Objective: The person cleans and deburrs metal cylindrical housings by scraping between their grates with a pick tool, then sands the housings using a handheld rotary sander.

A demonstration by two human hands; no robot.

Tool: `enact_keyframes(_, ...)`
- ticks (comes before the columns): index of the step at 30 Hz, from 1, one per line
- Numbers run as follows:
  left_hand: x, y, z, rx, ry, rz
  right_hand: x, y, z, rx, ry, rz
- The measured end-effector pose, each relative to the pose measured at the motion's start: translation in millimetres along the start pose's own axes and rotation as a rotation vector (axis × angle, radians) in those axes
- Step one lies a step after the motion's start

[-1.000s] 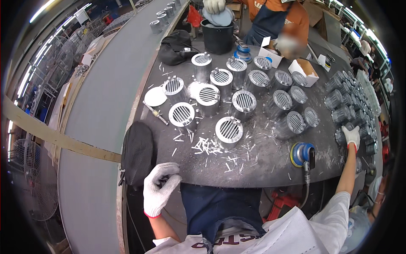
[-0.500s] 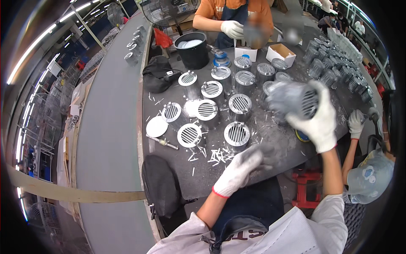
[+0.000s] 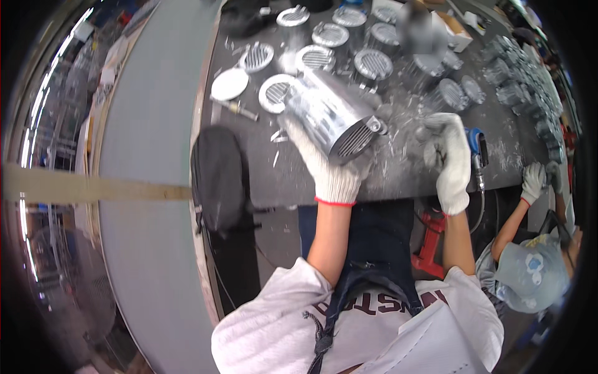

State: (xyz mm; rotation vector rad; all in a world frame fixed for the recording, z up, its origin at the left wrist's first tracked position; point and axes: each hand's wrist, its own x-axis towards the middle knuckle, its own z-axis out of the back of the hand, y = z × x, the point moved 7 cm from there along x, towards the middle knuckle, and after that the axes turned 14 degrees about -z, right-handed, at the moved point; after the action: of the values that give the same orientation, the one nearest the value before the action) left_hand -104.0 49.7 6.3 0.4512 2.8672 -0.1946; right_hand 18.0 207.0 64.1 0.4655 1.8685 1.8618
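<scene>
A shiny metal cylinder [image 3: 330,115] with a slatted grille end and a small hinge-like lug lies tilted in my left hand [image 3: 327,171]. My gloved fingers wrap it from below, and its grille end points toward me and to the right. To the right, my gloved right hand [image 3: 453,159] hovers over the near table edge, fingers bent and apart, with nothing visible in them. Beside it lies a blue air tool [image 3: 477,146] with a hose. Several similar grille-topped cylinders [image 3: 374,63] stand upright beyond the held one.
The dark table [image 3: 405,174] carries scattered white slivers. At its left are a white disc [image 3: 229,84], a pen-like tool [image 3: 235,108] and a black bag [image 3: 219,177]. More cylinders [image 3: 523,87] crowd the far right. A co-worker's gloved hand [image 3: 534,181] rests at the right edge.
The cylinder has passed from my right hand to my left and come nearer the middle. My right hand has lowered, released it and moved toward the near edge. The view has tilted downward.
</scene>
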Motion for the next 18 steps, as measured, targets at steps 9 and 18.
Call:
enact_keyframes(9, -26, 18, 30, -0.157, 0.152, 0.133, 12, -99, 43, -0.003, -0.481, 0.256)
enact_keyframes(18, -23, 53, 24, -0.129, 0.350, 0.268, 5, -139, 84, 0.076, -0.576, 0.040)
